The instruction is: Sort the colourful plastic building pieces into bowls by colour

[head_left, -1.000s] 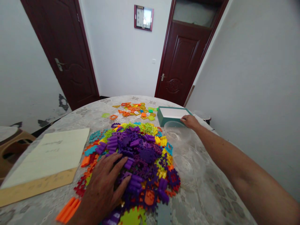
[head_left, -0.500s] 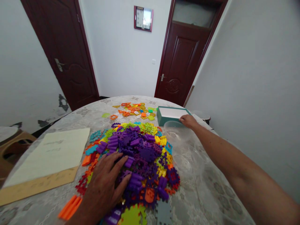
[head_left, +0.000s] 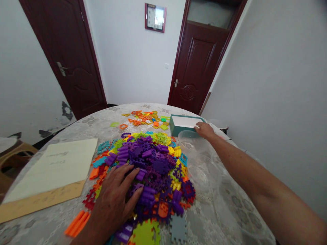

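My left hand (head_left: 114, 197) lies over the near left side of a heaped pile of plastic building pieces, fingers spread and resting on purple ones (head_left: 150, 160). Yellow, lime, blue, red and orange pieces ring the purple heap. An orange ribbed piece (head_left: 77, 223) is beside my left wrist. At the far right, my right hand (head_left: 205, 130) has its fingers curled at the front right rim of an open green box (head_left: 184, 132) with a white inside. Its fingertips are partly hidden. Clear plastic tubs (head_left: 201, 170) stand under and beside my right forearm.
A cream sheet with a tan strip (head_left: 51, 170) lies on the left of the round table, which has a patterned cover (head_left: 84, 126). Smaller orange, white and green pieces (head_left: 138, 121) are scattered behind the pile. A stool (head_left: 17, 153) stands at the left.
The view has shifted very slightly. My right hand and the box appear a touch further left. My left hand stays on the pile.
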Demonstrator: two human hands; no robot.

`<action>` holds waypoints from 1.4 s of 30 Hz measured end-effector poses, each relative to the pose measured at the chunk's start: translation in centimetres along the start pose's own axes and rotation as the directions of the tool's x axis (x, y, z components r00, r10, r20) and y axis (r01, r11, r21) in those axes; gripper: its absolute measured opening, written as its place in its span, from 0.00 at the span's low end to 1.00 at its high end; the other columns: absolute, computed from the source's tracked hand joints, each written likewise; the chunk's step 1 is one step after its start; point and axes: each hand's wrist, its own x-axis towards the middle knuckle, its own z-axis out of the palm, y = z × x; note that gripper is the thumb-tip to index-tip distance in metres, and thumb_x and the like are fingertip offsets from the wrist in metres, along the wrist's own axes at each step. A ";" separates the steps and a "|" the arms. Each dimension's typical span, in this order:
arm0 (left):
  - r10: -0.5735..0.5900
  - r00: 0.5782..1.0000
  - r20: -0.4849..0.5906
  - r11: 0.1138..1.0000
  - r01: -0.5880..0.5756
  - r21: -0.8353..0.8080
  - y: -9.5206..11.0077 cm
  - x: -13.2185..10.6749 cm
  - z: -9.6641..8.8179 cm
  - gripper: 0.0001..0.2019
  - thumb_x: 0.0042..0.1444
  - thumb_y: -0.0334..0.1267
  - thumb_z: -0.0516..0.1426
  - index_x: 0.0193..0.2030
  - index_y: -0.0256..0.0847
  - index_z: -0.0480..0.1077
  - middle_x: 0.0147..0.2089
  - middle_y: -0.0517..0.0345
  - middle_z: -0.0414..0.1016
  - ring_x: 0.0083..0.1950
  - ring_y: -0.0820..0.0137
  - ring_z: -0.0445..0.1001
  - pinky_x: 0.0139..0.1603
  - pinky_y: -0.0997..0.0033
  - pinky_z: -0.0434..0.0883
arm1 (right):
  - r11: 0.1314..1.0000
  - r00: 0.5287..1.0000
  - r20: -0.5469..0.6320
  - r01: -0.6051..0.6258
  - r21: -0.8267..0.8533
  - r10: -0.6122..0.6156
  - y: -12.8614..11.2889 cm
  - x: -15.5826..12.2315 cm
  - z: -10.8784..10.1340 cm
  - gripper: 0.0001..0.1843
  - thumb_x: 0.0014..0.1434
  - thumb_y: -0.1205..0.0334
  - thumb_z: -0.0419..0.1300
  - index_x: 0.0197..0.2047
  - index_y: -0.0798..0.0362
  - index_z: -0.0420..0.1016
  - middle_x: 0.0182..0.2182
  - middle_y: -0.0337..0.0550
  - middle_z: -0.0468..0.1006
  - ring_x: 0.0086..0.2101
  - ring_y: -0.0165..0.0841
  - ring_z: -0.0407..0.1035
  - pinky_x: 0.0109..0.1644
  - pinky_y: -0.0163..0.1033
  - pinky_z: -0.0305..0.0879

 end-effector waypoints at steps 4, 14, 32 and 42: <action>-0.002 1.000 0.010 1.000 0.002 -0.004 0.0 0.1 0.0 0.24 0.64 0.43 0.61 0.67 0.45 0.67 0.65 0.44 0.72 0.67 0.50 0.69 0.70 0.38 0.65 | 1.000 1.000 0.001 0.006 -0.028 -0.006 -0.5 -1.6 -1.0 0.24 0.73 0.46 0.52 0.56 0.52 0.81 0.55 0.59 0.81 0.55 0.47 0.74 0.58 0.47 0.69; 0.004 1.000 0.001 1.000 -0.004 -0.008 -0.1 0.0 0.2 0.25 0.64 0.42 0.62 0.67 0.46 0.67 0.66 0.45 0.72 0.67 0.49 0.70 0.70 0.39 0.65 | 0.999 0.998 0.069 -0.001 -0.044 0.004 -1.7 -2.0 -0.2 0.31 0.67 0.39 0.60 0.65 0.50 0.72 0.56 0.60 0.80 0.56 0.51 0.75 0.57 0.53 0.71; -0.009 1.000 0.010 1.000 0.009 -0.022 -0.2 0.0 0.2 0.25 0.64 0.43 0.61 0.67 0.47 0.67 0.65 0.46 0.72 0.67 0.49 0.70 0.69 0.40 0.66 | 0.998 1.000 0.021 0.003 0.063 -0.004 -2.4 -0.9 2.0 0.23 0.66 0.55 0.61 0.62 0.52 0.74 0.55 0.56 0.82 0.55 0.46 0.76 0.56 0.44 0.70; -0.016 1.000 0.012 0.998 0.017 -0.055 -0.3 0.4 0.4 0.24 0.64 0.45 0.61 0.66 0.48 0.68 0.64 0.45 0.73 0.65 0.48 0.71 0.69 0.39 0.66 | 0.998 0.998 0.016 -0.057 -0.033 0.058 3.7 -0.4 -1.8 0.21 0.70 0.64 0.53 0.60 0.50 0.80 0.59 0.52 0.81 0.58 0.44 0.74 0.62 0.44 0.67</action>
